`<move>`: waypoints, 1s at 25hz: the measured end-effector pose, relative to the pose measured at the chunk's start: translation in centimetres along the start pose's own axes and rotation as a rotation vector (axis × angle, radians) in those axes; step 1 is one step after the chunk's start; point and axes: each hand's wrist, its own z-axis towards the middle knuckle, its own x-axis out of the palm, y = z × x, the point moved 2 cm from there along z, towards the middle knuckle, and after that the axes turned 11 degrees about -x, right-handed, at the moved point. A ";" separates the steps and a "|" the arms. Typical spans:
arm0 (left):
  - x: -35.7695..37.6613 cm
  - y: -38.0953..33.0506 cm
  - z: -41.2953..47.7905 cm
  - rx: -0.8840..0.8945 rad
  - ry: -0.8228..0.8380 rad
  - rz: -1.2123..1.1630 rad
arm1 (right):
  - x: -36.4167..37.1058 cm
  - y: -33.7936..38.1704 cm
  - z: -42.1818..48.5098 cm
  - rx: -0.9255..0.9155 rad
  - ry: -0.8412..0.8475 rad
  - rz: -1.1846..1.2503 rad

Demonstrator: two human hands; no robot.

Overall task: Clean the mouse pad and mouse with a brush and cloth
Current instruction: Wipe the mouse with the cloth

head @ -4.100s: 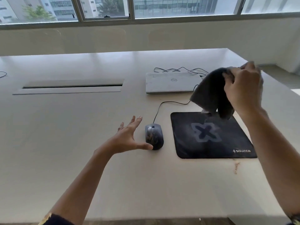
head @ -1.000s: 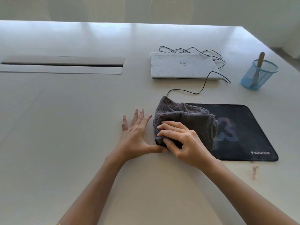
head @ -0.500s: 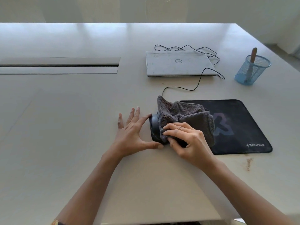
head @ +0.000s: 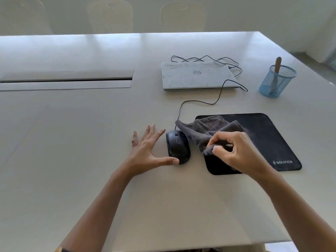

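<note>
A black wired mouse lies bare on the table just left of the black mouse pad. My left hand rests flat beside the mouse, fingers spread, thumb tip touching its near left edge. My right hand pinches a grey cloth and hovers over the pad's left part; the cloth trails back toward the mouse's right side. The brush's wooden handle sticks out of a blue mesh cup at the far right.
A closed white laptop sits behind the pad, with thin black cables looping around it and down to the mouse. A long cable slot runs along the table's left. The table's near edge lies close below my arms.
The cloth covered the mouse a second ago; my right hand has pulled it off to the right, onto the pad, leaving the mouse uncovered. My left hand has stayed beside the mouse.
</note>
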 end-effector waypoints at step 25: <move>0.9 0.6 0.3 0.033 -0.019 0.062 | 7.6 2.9 6.1 -0.197 0.142 -0.389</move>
